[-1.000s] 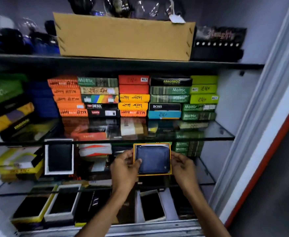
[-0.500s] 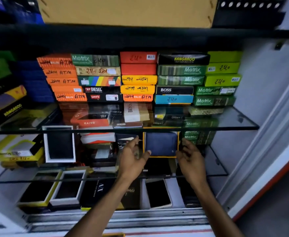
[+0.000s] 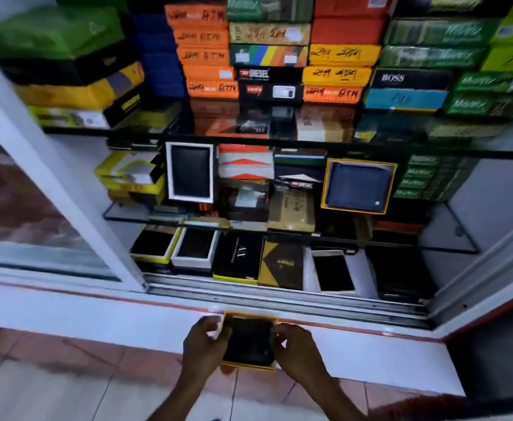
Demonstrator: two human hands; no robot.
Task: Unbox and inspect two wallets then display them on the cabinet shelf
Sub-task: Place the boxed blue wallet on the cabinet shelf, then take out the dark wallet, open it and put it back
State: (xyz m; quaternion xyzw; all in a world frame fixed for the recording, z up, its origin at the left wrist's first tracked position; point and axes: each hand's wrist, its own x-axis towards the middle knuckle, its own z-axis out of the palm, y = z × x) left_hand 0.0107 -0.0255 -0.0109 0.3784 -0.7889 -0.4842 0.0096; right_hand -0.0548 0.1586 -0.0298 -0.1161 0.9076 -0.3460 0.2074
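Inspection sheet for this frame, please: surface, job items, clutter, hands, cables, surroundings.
Surface: white ledge below the cabinet; glass shelf inside.
Job's things: blue wallet in a yellow-rimmed box, propped upright on the glass shelf; black wallet in a yellow box, held over the ledge.
Clutter: stacked boxes on the upper shelf; open boxed wallets on the bottom.
Hands: left hand and right hand grip the black wallet's box sides.
Cables: nothing seen.
Surroundings: sliding glass door at left, tiled floor.

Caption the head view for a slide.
Both hands hold a black wallet in its yellow-rimmed box; blue wallet displayed on shelf.
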